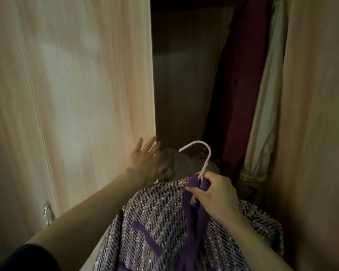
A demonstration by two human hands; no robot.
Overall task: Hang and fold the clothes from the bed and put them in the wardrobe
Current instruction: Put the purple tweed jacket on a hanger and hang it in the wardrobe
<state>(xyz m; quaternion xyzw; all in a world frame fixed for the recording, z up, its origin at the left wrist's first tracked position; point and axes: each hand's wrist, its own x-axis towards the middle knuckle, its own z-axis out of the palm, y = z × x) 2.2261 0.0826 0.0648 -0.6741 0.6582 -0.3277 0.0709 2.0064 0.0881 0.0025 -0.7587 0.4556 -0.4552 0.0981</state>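
Pinching the hanger [201,153] neck, the right hand [213,194] should hook the tweed jacket [155,222] left of the maroon garment [243,85]; left hand [143,163] fingers [150,142] spread open.

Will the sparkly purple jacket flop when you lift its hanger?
Probably floppy: the jacket drapes in soft curves below the hanger. Its thick weave suggests some weight. The right hand grips hanger neck and collar together, so slipping seems unlikely.
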